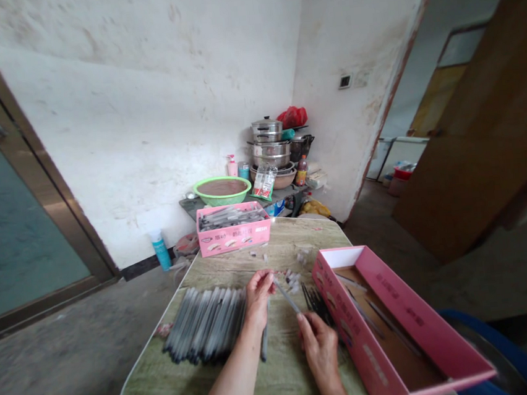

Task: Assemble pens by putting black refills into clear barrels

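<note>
A slim translucent grey pen point(286, 296) slants between my two hands above the table. The thumb and fingers of my left hand point(258, 292) pinch its far end, while my right hand point(319, 340) grips the near end. To the left of my left forearm lies a wide row of similar pens point(203, 324) with dark ends toward me. Small clear caps or plugs point(292, 280) are scattered just beyond the held pen. Beside my right hand, several thin black sticks point(315, 301) lie against the box; their exact kind is unclear.
A long pink box point(395, 309) with a few pens inside stands at the right. Another pink box point(234, 234), full of pens, sits at the table's point(170, 393) far edge. Behind it are a green basin point(222, 192) and stacked steamer pots point(270, 144). A blue rim point(491, 337) shows at lower right.
</note>
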Available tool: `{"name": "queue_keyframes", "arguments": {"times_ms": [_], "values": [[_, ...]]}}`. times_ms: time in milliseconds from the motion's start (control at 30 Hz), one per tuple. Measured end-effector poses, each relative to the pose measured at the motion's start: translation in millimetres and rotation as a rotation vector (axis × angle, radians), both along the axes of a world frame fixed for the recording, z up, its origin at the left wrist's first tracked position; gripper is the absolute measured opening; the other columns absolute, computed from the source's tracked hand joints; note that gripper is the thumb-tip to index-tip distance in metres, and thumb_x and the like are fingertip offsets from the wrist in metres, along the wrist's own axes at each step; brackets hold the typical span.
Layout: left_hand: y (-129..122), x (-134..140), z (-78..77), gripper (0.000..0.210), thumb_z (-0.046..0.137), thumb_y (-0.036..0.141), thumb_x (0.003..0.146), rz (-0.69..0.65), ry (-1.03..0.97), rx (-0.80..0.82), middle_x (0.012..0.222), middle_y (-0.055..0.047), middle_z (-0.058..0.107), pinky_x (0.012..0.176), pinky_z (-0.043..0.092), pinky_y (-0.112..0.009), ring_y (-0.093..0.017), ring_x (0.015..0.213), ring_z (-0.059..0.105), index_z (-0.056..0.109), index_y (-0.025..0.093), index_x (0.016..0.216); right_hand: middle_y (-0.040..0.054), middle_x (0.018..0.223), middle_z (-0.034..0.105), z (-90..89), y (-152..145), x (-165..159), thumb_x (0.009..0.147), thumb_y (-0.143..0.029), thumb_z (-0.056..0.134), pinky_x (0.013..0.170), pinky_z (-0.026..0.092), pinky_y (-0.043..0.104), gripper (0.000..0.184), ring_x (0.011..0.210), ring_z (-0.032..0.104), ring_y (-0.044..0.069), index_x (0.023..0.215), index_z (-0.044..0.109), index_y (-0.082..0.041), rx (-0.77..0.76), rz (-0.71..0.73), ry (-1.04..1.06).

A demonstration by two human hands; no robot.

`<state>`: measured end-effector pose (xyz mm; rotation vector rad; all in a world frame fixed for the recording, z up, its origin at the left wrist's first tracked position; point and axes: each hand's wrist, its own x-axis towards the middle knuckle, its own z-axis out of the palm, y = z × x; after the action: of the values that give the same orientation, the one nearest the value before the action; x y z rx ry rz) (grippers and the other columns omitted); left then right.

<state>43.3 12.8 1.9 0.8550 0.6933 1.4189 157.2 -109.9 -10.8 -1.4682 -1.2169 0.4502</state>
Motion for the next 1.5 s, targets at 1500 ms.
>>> {"name": "queue_keyframes", "arguments": {"times_ms": [1500], "values": [[-39, -29, 25.0, 0.032, 0.062, 0.005, 0.07, -0.037, 1.02, 0.563, 0.098, -0.006, 0.068, 0.088, 0.045, -0.036, -0.022, 0.094, 0.062, 0.07, 0.024, 0.095, 0.0033, 0.06, 0.064, 8.2, -10, -26, 0.095, -0.04, 0.045, 0.054, 0.023, 0.026, 0.037, 0.053, 0.058, 0.013, 0.068, 0.057, -0.018, -0.042, 0.147, -0.81]]}}
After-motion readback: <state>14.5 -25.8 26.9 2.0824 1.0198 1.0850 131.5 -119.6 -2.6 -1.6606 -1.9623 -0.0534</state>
